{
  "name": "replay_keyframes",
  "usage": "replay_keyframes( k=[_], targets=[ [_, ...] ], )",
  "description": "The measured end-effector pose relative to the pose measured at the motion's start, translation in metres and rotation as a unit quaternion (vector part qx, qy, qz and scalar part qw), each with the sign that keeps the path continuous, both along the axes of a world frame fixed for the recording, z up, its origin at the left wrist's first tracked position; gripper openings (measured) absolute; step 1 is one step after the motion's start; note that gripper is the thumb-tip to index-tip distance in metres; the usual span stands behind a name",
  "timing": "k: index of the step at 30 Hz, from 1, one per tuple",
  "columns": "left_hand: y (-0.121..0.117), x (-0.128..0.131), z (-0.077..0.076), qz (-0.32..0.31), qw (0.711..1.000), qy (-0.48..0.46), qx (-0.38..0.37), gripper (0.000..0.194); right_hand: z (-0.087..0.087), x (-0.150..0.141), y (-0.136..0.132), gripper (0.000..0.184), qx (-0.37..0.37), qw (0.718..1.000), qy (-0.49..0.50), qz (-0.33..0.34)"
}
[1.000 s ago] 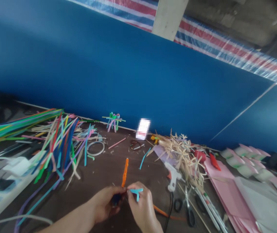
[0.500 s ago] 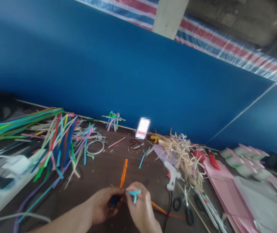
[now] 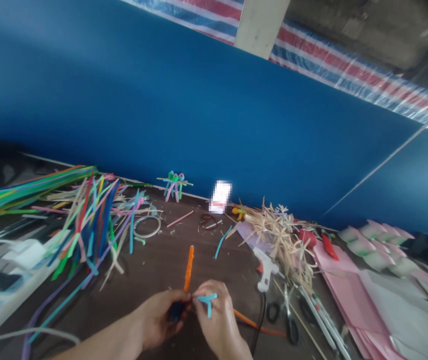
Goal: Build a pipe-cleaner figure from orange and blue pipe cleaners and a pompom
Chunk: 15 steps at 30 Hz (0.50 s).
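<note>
My left hand [image 3: 161,315] is closed around a dark object [image 3: 176,311], mostly hidden by the fingers. Fingertips of both hands meet in a pinch. From between the fingers of my right hand [image 3: 217,315] sticks out a short, forked light-blue pipe cleaner [image 3: 209,299]. A coiled orange pipe cleaner [image 3: 188,267] extends away just beyond the fingertips; whether it is held or lies on the table I cannot tell. A longer orange strand [image 3: 247,320] runs out to the right from beneath my right hand.
Colourful pipe cleaners [image 3: 97,220] pile up at left beside a power strip [image 3: 7,292]. A phone-like bright screen [image 3: 220,196] stands at the back. On the right are a glue gun [image 3: 266,270], scissors [image 3: 288,312], dried straw pieces [image 3: 274,225] and pink sheets [image 3: 343,290].
Both hands stay pinched together in nearly the same place. The coiled orange pipe cleaner's upper end has shifted slightly left.
</note>
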<state>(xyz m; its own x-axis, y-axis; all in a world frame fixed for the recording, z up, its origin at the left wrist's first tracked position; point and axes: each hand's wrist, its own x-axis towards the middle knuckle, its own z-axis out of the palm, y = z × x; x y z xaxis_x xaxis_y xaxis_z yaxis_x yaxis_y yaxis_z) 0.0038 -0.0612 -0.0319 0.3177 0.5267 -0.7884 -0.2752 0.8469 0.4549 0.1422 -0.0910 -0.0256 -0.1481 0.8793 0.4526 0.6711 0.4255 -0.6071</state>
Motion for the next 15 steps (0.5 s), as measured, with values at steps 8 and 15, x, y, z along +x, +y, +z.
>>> replay_keyframes(
  k=[8,15],
  targets=[
    [-0.0005,0.0041,0.0023,0.051,0.998,0.001,-0.023,0.009,-0.0011,-0.003,0.0,0.013,-0.054,0.998,0.031,-0.029],
    [-0.0046,0.0007,0.0035,0.017,0.994,0.022,0.102,0.01,0.0001,-0.0043,-0.0007,0.013,-0.057,0.996,0.065,-0.025]
  ],
)
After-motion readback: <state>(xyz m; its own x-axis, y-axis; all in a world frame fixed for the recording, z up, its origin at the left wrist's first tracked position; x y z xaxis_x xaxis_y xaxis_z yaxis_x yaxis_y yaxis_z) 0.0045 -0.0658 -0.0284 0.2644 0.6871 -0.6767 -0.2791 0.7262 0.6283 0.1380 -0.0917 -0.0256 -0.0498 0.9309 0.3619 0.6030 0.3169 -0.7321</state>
